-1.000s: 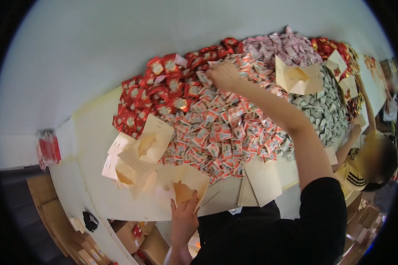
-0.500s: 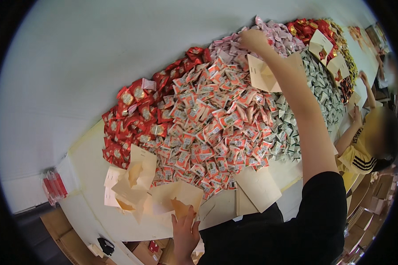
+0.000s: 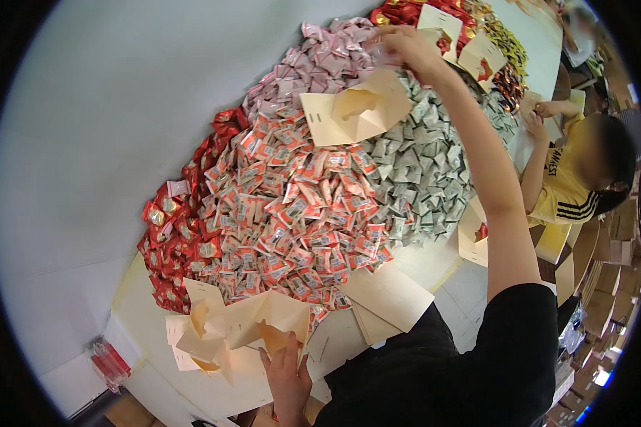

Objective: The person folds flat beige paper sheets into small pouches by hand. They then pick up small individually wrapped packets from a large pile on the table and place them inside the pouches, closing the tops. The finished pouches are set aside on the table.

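At the near edge of the table, my left hand (image 3: 288, 381) grips the rim of an open cream card box (image 3: 238, 320), thumb and fingers apart along it. My right arm stretches far across the table. My right hand (image 3: 413, 53) hovers with bent fingers at the right end of the pale pink packets (image 3: 327, 57). Something pale shows under its fingertips, too blurred to name. Just below that hand, another open cream box (image 3: 327, 124) lies on the heap. Orange-and-white packets (image 3: 285, 206) fill the middle, beside green-and-white packets (image 3: 424, 156).
Red packets (image 3: 174, 228) line the heap's left edge. Flat cream cards (image 3: 384, 299) lie near my body. More cream boxes (image 3: 481, 60) stand at the far right. A co-worker in a yellow shirt (image 3: 566, 178) works at the right. A clear-and-red bundle (image 3: 110, 366) is at the lower left.
The view has swung right, so the heap appears farther left. My right hand has moved rightward from the pink packets, past the far cream box. My left hand stays on its box.
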The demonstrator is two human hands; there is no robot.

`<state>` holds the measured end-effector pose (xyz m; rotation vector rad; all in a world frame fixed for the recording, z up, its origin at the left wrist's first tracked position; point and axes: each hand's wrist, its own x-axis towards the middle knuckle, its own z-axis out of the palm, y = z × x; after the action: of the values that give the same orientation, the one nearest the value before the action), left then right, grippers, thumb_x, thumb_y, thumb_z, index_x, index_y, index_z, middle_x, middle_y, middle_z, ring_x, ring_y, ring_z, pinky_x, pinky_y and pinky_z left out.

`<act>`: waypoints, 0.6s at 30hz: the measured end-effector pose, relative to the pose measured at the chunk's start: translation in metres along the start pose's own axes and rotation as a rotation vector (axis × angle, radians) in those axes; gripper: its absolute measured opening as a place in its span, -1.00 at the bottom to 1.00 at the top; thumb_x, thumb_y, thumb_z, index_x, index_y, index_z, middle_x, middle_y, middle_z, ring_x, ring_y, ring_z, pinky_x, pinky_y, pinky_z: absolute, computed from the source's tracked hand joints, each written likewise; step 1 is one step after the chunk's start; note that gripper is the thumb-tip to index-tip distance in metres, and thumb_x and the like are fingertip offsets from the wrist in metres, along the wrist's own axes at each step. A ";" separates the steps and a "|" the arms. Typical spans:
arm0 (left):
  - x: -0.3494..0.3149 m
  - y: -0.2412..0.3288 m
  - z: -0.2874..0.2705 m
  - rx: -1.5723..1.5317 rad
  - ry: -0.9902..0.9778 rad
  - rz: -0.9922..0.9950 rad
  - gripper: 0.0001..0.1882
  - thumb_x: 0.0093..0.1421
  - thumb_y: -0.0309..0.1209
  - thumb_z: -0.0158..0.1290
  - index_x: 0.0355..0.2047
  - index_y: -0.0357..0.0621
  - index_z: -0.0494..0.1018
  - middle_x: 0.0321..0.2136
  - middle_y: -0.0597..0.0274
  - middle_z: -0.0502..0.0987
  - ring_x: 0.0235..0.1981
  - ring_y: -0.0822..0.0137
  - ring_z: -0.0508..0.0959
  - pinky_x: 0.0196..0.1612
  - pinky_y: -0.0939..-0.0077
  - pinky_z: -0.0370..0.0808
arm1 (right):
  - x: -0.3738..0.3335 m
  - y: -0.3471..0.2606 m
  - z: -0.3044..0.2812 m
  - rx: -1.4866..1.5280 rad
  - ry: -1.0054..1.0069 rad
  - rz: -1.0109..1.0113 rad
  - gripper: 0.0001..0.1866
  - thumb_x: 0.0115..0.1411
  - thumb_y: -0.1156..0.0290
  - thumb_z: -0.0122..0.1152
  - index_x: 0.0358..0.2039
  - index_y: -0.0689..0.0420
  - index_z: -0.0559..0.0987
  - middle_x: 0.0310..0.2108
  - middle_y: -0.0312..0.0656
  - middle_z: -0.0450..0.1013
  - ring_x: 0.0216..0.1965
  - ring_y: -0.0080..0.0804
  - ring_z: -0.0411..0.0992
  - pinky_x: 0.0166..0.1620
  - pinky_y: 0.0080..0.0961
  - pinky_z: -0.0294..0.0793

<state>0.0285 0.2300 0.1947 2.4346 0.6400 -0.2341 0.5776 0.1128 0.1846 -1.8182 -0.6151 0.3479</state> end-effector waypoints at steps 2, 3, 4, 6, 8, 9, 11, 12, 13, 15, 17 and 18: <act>0.006 0.009 0.003 0.099 0.028 0.069 -0.44 0.06 -0.57 0.03 0.13 -0.15 0.32 -0.30 0.18 0.51 -0.20 0.13 0.51 0.17 -0.15 0.19 | -0.014 0.020 -0.054 -0.889 0.257 0.174 -0.41 0.00 -0.18 0.11 -0.55 0.20 0.60 -0.56 -0.04 0.52 -0.45 -0.22 0.53 -0.33 -0.34 0.48; 0.009 0.014 0.005 0.146 0.045 0.101 -0.44 0.04 -0.58 0.02 0.12 -0.14 0.34 -0.31 0.19 0.51 -0.20 0.13 0.51 0.14 -0.07 0.27 | -0.020 0.025 -0.069 -1.095 0.173 0.331 -0.40 -0.04 -0.23 0.19 -0.48 0.17 0.62 -0.42 -0.02 0.57 -0.31 -0.11 0.56 -0.22 -0.26 0.51; 0.013 0.021 0.005 0.140 0.012 0.118 -0.44 0.02 -0.59 0.01 0.11 -0.13 0.35 -0.30 0.18 0.51 -0.21 0.14 0.51 0.07 0.02 0.33 | -0.021 0.033 -0.074 -1.151 0.117 0.364 -0.40 -0.07 -0.23 0.23 -0.46 0.16 0.62 -0.40 -0.05 0.57 -0.30 -0.13 0.56 -0.21 -0.26 0.51; 0.026 0.041 0.006 0.133 -0.058 0.149 -0.43 -0.02 -0.62 -0.01 0.09 -0.10 0.38 -0.29 0.18 0.51 -0.23 0.16 0.51 -0.07 0.22 0.46 | -0.025 0.061 -0.078 -1.231 0.065 0.401 -0.44 -0.13 -0.14 0.33 -0.38 0.15 0.63 -0.32 -0.09 0.57 -0.25 -0.19 0.55 -0.18 -0.27 0.51; 0.041 0.063 0.009 0.154 -0.073 0.288 -0.43 -0.02 -0.63 -0.03 0.08 -0.08 0.39 -0.30 0.14 0.51 -0.27 0.13 0.52 -0.22 0.27 0.48 | -0.021 0.070 -0.078 -1.079 0.066 0.456 -0.57 -0.15 0.01 0.31 -0.46 0.15 0.64 -0.45 -0.15 0.57 -0.37 -0.26 0.55 -0.25 -0.35 0.52; 0.046 0.073 0.008 0.163 -0.075 0.347 -0.42 -0.03 -0.64 -0.04 0.07 -0.07 0.39 -0.31 0.11 0.51 -0.28 0.11 0.52 -0.30 0.30 0.49 | -0.020 0.060 -0.076 -0.989 0.074 0.482 -0.62 -0.15 0.06 0.29 -0.50 0.14 0.64 -0.51 -0.18 0.56 -0.44 -0.29 0.54 -0.30 -0.38 0.51; 0.063 0.088 0.012 0.218 -0.099 0.396 -0.42 -0.01 -0.62 -0.05 0.09 -0.02 0.39 -0.31 0.12 0.49 -0.30 0.11 0.52 -0.26 0.29 0.49 | -0.036 0.051 -0.079 -0.742 0.278 0.330 -0.68 -0.14 0.12 0.27 -0.60 0.17 0.59 -0.60 -0.22 0.51 -0.55 -0.36 0.48 -0.42 -0.43 0.44; 0.073 0.090 0.019 0.271 -0.082 0.447 -0.44 0.00 -0.58 -0.02 0.09 -0.01 0.38 -0.31 0.13 0.48 -0.30 0.12 0.51 -0.26 0.27 0.49 | -0.048 0.044 -0.075 -0.617 0.361 0.257 -0.70 -0.13 0.16 0.26 -0.65 0.18 0.57 -0.65 -0.24 0.49 -0.60 -0.40 0.44 -0.47 -0.45 0.40; 0.085 0.097 0.023 0.325 -0.072 0.471 -0.45 0.02 -0.52 0.00 0.09 0.01 0.38 -0.32 0.14 0.47 -0.28 0.13 0.51 -0.24 0.24 0.48 | -0.065 0.030 -0.062 -0.150 0.323 0.088 -0.73 -0.07 0.23 0.25 -0.67 0.17 0.51 -0.67 -0.28 0.42 -0.68 -0.49 0.31 -0.56 -0.48 0.27; 0.111 0.104 0.033 0.417 -0.005 0.541 -0.49 0.06 -0.41 -0.01 0.09 0.05 0.39 -0.35 0.20 0.47 -0.24 0.22 0.50 -0.24 0.21 0.45 | -0.121 -0.029 -0.011 0.547 0.213 0.253 -0.71 0.06 0.18 0.21 -0.35 0.13 0.46 -0.55 -0.30 0.40 -0.63 -0.46 0.34 -0.52 -0.61 0.30; 0.124 0.112 0.041 0.459 0.062 0.613 -0.54 0.10 -0.35 -0.02 0.06 0.05 0.42 -0.39 0.24 0.49 -0.20 0.26 0.50 -0.28 0.18 0.43 | -0.177 -0.059 0.046 0.936 0.133 0.291 -0.69 0.08 0.25 0.13 -0.23 0.15 0.40 -0.40 -0.22 0.41 -0.48 -0.41 0.38 -0.40 -0.54 0.41; 0.132 0.118 0.045 0.465 0.079 0.618 -0.56 0.09 -0.34 -0.01 0.04 0.05 0.44 -0.40 0.22 0.50 -0.19 0.23 0.50 -0.28 0.14 0.42 | -0.199 -0.069 0.073 0.865 0.199 0.300 -0.68 0.06 0.30 0.13 -0.19 0.16 0.41 -0.34 -0.24 0.39 -0.36 -0.42 0.39 -0.31 -0.49 0.43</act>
<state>0.2009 0.1717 0.1785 2.9587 -0.1843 -0.0301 0.3598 0.0734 0.2131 -1.0764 -0.0132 0.5261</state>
